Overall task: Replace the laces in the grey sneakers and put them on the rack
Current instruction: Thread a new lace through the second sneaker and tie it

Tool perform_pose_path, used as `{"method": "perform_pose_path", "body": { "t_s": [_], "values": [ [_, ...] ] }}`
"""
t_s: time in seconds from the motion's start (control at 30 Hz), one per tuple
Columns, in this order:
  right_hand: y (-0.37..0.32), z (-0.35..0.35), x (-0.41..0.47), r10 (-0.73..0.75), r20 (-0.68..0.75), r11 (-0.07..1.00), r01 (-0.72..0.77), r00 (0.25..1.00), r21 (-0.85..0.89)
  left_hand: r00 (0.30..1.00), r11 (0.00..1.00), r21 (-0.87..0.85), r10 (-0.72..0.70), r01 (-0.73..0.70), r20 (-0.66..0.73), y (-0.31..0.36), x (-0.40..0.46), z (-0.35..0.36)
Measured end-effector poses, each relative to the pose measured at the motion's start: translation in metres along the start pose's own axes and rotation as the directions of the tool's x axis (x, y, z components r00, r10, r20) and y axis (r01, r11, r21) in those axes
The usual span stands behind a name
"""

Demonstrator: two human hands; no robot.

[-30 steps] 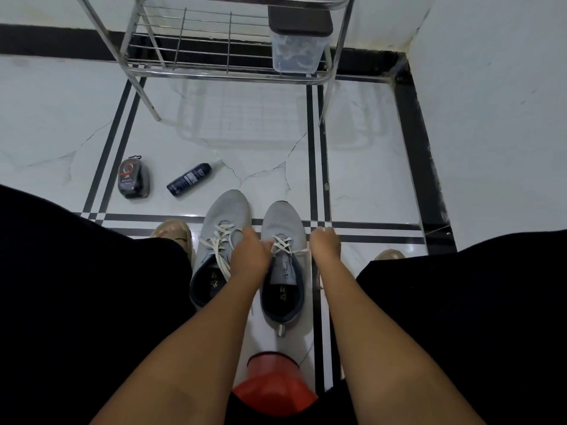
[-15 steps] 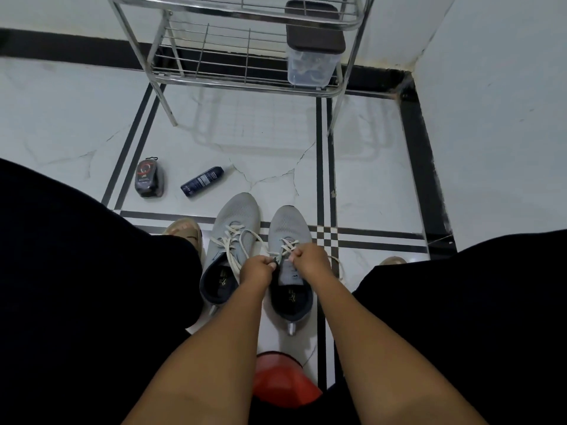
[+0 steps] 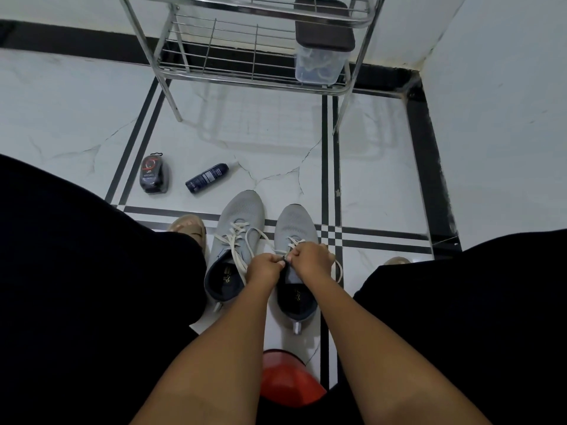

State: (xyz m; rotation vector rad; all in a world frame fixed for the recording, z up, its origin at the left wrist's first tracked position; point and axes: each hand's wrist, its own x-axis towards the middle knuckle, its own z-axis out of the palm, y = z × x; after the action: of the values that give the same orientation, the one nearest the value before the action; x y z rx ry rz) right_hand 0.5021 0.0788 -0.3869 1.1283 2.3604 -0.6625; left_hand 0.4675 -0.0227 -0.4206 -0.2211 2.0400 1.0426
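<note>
Two grey sneakers sit side by side on the white tiled floor (image 3: 76, 118) between my knees, toes pointing toward the rack (image 3: 251, 75). My left hand (image 3: 265, 268) and right hand (image 3: 310, 259) are close together over the right sneaker (image 3: 294, 225), knuckles nearly touching, each with fingers curled and pinching the white lace (image 3: 294, 242) at the top of its tongue. A loop of that lace hangs off the shoe's right side. The left sneaker (image 3: 242, 210) lies just beside it, its own lace (image 3: 236, 240) loose and trailing over the opening.

I see the chrome wire rack standing well ahead of the shoes, against the wall; neither sneaker is on it. A clear plastic box with a dark lid (image 3: 322, 47) rests on its lower shelf at the right end. On the floor left of the sneakers lie a dark blue spray bottle (image 3: 207, 177) on its side and, near it, a small dark packaged item (image 3: 152, 174) whose contents I cannot tell. A red stool edge (image 3: 288, 381) shows below my forearms.
</note>
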Motion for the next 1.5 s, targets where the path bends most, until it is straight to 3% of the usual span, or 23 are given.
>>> {"method": "perform_pose_path", "body": {
  "t_s": [0.23,0.37,0.4,0.47,0.53,0.57,0.73,0.8,0.9,1.0,1.1,1.17,1.23,1.27,1.33,1.4,1.5],
  "values": [
    [0.003,0.003,-0.004,0.0,-0.061,0.994,0.006,0.998,0.107,0.994,0.974,0.199,0.113,-0.111,0.0,0.01,0.0,0.002],
    [0.008,-0.02,-0.012,-0.078,-0.178,0.997,0.076,0.981,-0.014,0.99,0.969,0.216,0.135,-0.121,-0.052,0.002,0.004,0.004],
    [0.009,-0.025,-0.013,-0.045,-0.144,0.998,0.039,0.989,-0.046,0.99,0.964,0.24,0.132,-0.115,-0.054,0.0,0.005,0.004],
    [0.014,-0.035,-0.015,0.079,0.088,0.979,-0.061,0.993,-0.194,0.988,0.941,0.316,0.144,-0.122,-0.05,0.0,0.007,0.004],
    [0.023,-0.035,-0.02,0.179,0.314,0.933,-0.06,0.932,-0.355,0.986,0.915,0.384,0.158,-0.125,-0.057,0.001,0.008,0.007],
    [0.028,-0.029,-0.023,0.192,0.352,0.922,-0.046,0.916,-0.384,0.984,0.908,0.401,0.163,-0.124,-0.065,0.001,0.008,0.008],
    [0.036,-0.013,-0.025,0.078,0.085,0.978,-0.06,0.993,-0.198,0.982,0.898,0.416,0.179,-0.14,-0.055,-0.003,0.016,0.007],
    [0.033,-0.015,-0.025,0.058,0.055,0.986,-0.048,0.997,-0.157,0.983,0.93,0.347,0.16,-0.121,-0.088,-0.001,0.017,0.004],
    [0.034,-0.018,-0.023,0.084,0.065,0.992,-0.077,0.994,-0.104,0.954,0.995,-0.067,0.054,-0.078,-0.294,0.014,0.018,-0.013],
    [0.034,-0.02,-0.022,0.153,0.094,0.988,-0.148,0.984,-0.053,0.905,0.85,-0.491,-0.041,-0.191,-0.423,0.047,0.032,-0.072],
    [0.025,-0.026,-0.02,0.207,0.184,0.978,-0.21,0.961,-0.001,0.834,0.712,-0.635,-0.128,-0.3,-0.536,0.077,0.038,-0.128],
    [0.019,-0.033,-0.014,0.214,0.222,0.972,-0.231,0.951,0.053,0.835,0.786,-0.507,0.021,-0.353,-0.549,0.095,0.021,-0.124],
    [0.013,-0.041,-0.01,0.205,0.196,0.968,-0.228,0.959,0.103,0.893,0.94,-0.135,0.243,-0.313,-0.378,0.098,0.006,-0.091],
    [0.012,-0.043,-0.009,0.202,0.165,0.97,-0.221,0.965,0.105,0.924,0.954,0.101,0.299,-0.283,-0.238,0.089,0.004,-0.07],
    [0.013,-0.04,-0.006,0.18,0.106,0.978,-0.189,0.978,0.086,0.954,0.878,0.405,0.296,-0.256,-0.039,0.062,0.003,-0.033],
    [0.014,-0.034,-0.006,0.149,0.078,0.986,-0.155,0.986,0.069,0.963,0.808,0.536,0.267,-0.246,0.04,0.031,0.0,-0.005],
    [0.019,-0.031,-0.007,0.127,0.071,0.989,-0.131,0.989,0.063,0.974,0.833,0.529,0.221,-0.16,-0.053,0.014,-0.009,0.006]
  ]
}}
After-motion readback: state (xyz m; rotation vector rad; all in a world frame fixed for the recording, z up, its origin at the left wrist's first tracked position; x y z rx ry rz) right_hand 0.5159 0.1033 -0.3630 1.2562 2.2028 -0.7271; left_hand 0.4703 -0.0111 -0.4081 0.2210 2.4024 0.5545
